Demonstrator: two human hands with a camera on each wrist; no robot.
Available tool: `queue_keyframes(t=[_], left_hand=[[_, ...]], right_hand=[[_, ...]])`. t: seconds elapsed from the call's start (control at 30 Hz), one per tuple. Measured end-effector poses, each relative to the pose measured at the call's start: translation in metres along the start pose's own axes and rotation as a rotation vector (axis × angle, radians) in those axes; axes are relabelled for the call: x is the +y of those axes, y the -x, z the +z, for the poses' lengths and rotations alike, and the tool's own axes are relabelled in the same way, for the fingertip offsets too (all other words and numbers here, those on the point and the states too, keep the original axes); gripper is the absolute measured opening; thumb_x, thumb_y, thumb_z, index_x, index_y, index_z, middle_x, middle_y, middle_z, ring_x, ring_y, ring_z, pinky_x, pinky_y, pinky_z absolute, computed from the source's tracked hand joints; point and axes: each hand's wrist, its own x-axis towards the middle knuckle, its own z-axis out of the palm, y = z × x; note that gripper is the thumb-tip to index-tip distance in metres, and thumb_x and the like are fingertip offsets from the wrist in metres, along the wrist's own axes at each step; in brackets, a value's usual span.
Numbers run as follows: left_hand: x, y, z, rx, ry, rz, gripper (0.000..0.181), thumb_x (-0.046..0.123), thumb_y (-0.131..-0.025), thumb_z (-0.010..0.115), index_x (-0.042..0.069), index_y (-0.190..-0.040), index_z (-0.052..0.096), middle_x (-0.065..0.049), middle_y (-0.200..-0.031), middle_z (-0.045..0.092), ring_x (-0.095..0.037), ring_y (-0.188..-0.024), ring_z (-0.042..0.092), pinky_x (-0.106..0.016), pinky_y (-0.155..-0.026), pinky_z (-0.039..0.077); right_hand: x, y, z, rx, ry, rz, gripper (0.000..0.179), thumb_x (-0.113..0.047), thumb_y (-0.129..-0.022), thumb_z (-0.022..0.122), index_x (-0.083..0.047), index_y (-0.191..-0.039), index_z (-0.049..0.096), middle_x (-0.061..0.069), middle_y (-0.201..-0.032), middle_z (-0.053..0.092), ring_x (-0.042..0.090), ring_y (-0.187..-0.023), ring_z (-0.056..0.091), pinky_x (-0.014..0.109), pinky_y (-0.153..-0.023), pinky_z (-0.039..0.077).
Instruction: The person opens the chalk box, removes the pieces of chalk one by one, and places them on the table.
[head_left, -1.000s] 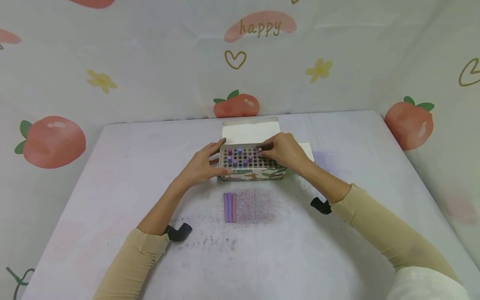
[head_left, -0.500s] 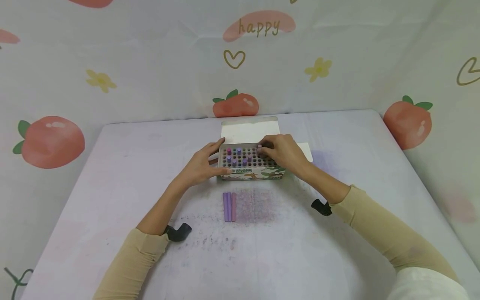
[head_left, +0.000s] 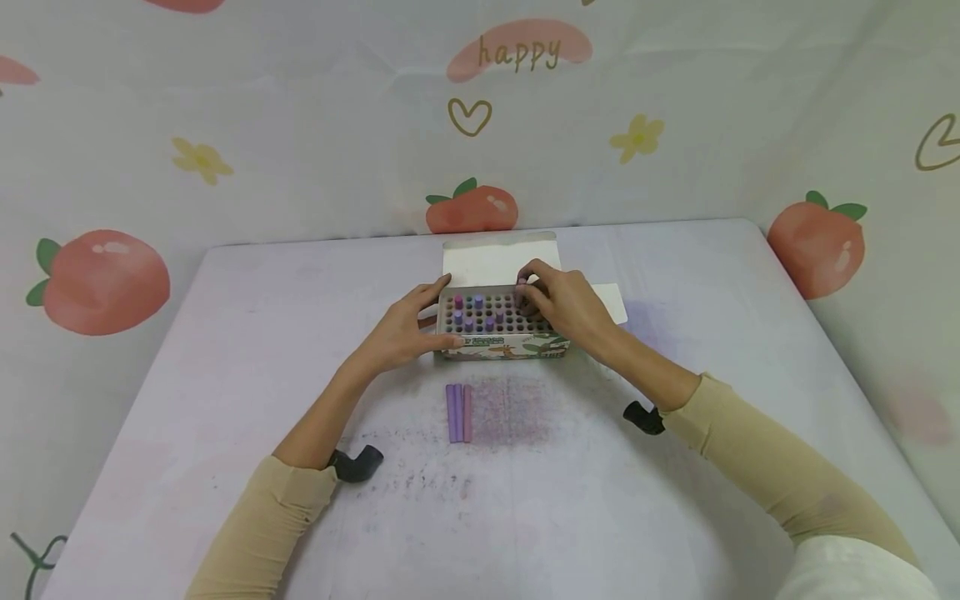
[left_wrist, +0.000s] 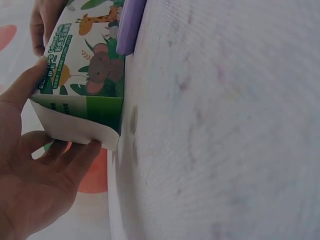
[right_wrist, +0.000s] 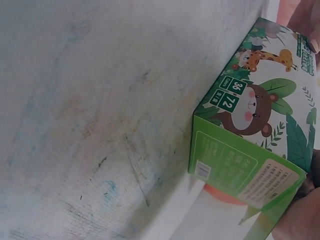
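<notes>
A printed cardboard chalk box (head_left: pixel 504 347) stands at the middle of the table, its top a grid of holes with several purple and pink chalk sticks (head_left: pixel 480 302) poking out. My left hand (head_left: pixel 401 337) grips its left end; in the left wrist view the thumb lies on the printed front and the fingers (left_wrist: pixel 82 157) are at the side flap. Over the right part of the grid my right hand (head_left: pixel 570 304) pinches a chalk stick (head_left: pixel 522 282), only its pale purplish end showing between thumb and index finger. The right wrist view shows the box's green end (right_wrist: pixel 225 165).
In front of the box, three purple and pink chalk sticks (head_left: pixel 458 413) lie side by side beside a smudged patch. The box's white lid (head_left: pixel 501 262) is folded back behind it, and a white side flap (head_left: pixel 611 302) sticks out right. A patterned cloth (head_left: pixel 337 125) hangs behind the table.
My right hand has lifted a chalk stick slightly out of the right part of the grid, its index finger rising. The left hand stays on the box.
</notes>
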Motion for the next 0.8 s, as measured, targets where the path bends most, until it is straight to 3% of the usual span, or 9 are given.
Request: queue_keyframes(t=[0.2,0.57,0.8], left_hand=[[-0.001,0.000,0.000,-0.002,0.004,0.003,0.100,0.026,-0.083,0.083,0.024,-0.160,0.020,-0.015,-0.154,0.032,-0.040,-0.138,0.041,-0.042,-0.108,0.047],[0.002,-0.001,-0.001,-0.011,0.002,-0.017,0.101,0.027,-0.083,0.083,0.026,-0.160,0.018,-0.014,-0.158,0.027,-0.039,-0.139,0.040,-0.040,-0.108,0.047],[0.002,0.001,-0.001,-0.011,0.010,-0.023,0.101,0.025,-0.083,0.083,0.025,-0.161,0.018,-0.014,-0.158,0.026,-0.040,-0.139,0.040,-0.040,-0.108,0.048]], right_hand=[[0.001,0.001,0.001,0.018,-0.123,-0.013,0.019,-0.019,-0.105,0.052,-0.008,-0.119,0.056,0.006,-0.087,0.072,0.016,-0.074,0.071,0.027,-0.066,0.062],[0.000,0.006,0.000,0.238,-0.313,-0.080,0.025,-0.020,-0.097,0.066,-0.006,-0.117,0.070,0.006,-0.096,0.074,0.024,-0.075,0.072,0.030,-0.064,0.059],[-0.010,0.010,-0.003,0.240,-0.494,-0.077,0.025,-0.010,-0.097,0.066,-0.003,-0.120,0.069,0.016,-0.092,0.073,0.034,-0.078,0.070,0.044,-0.065,0.061]])
